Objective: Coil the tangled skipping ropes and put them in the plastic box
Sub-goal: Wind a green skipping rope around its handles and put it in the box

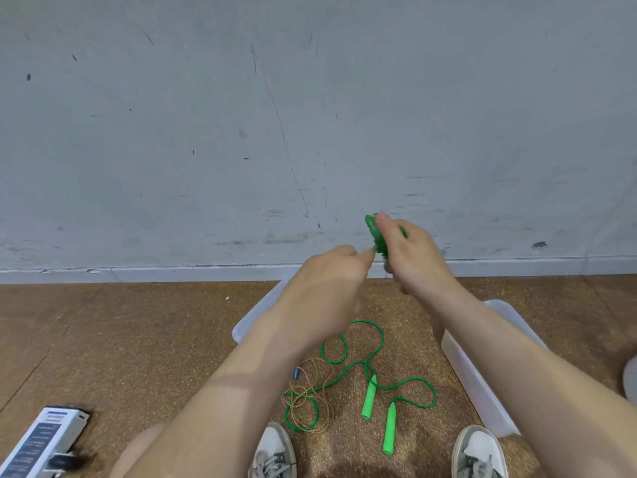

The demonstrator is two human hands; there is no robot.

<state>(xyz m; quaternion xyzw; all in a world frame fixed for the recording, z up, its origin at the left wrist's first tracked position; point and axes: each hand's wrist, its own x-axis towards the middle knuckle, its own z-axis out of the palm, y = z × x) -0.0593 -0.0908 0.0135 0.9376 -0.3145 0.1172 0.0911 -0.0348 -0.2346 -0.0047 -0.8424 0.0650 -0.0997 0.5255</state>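
Arms (241,374) hide most of the plastic box (477,377); right hand (413,257) grips a tight green coil (374,231), left hand (327,288) pinches it

Open floor (138,339) at left, white carton (44,436) in lower left corner, tangled skipping ropes (369,396) lower centre between shoes (479,450), plastic box (472,377) at right.

- green skipping rope (368,396): smooth cord, glossy plastic handles
- thin speckled rope (306,381): braided, matt
- plastic box (472,377): translucent, smooth
- floor (138,339): speckled, grainy, matt
- wall (310,98): matt paint, scuffed
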